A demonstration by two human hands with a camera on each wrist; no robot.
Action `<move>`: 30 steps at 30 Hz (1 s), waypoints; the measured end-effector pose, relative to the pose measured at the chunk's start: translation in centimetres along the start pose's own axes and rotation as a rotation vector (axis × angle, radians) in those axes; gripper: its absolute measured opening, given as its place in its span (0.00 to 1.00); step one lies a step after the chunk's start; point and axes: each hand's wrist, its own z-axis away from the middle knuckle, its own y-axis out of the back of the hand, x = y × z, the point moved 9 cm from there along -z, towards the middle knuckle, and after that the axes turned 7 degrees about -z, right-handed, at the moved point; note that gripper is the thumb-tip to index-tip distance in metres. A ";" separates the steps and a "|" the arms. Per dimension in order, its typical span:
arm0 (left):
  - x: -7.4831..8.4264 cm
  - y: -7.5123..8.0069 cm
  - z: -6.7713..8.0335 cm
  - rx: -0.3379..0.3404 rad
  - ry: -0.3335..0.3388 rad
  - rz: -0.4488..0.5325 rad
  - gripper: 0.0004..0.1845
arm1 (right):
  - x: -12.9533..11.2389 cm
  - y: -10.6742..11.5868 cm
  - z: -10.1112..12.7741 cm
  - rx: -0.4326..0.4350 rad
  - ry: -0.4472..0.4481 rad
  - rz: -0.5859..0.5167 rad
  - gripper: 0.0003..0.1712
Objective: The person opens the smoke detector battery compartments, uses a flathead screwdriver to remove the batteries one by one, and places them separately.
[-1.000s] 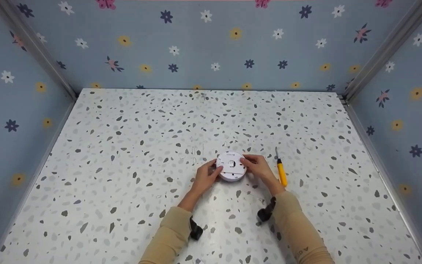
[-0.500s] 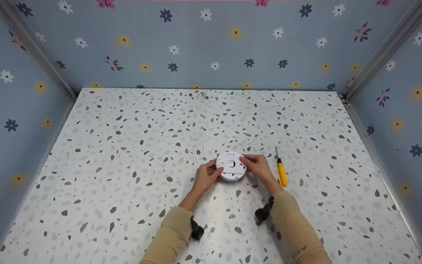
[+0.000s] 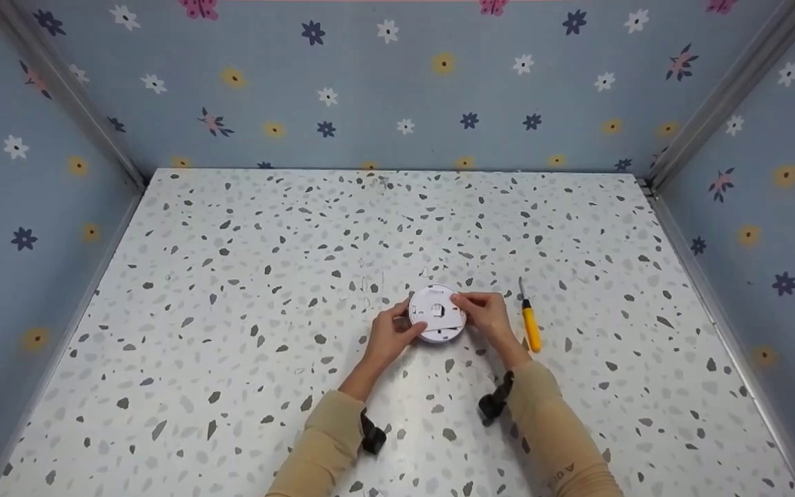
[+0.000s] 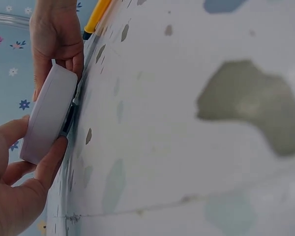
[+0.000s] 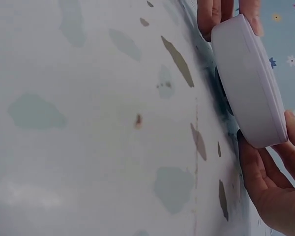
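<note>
Both hands hold a round white smoke detector close over the speckled table, its flat back plate with slots and a central hole facing up. On its left side, the left hand grips the rim, thumb on the plate's lower left edge. The right hand grips the opposite side, thumb on the upper right of the plate. Seen from the left wrist, the smooth side wall lies between the fingers of both hands. The right wrist view shows the casing with fingertips at both ends and a dark part on its table-facing side.
A yellow-handled screwdriver lies just right of the right hand, its thin shaft pointing away. The white speckled table is bounded by a flower-patterned back wall and side panels. Black wrist cameras sit on both forearms.
The left thumb has slid slightly right and down along the plate, and the plate looks turned a little. The right hand keeps its grip, and its wrist has shifted slightly left.
</note>
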 end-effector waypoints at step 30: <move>0.8 0.8 0.1 0.059 -0.122 -0.118 0.32 | -2.3 0.0 0.8 -0.116 0.237 0.136 0.21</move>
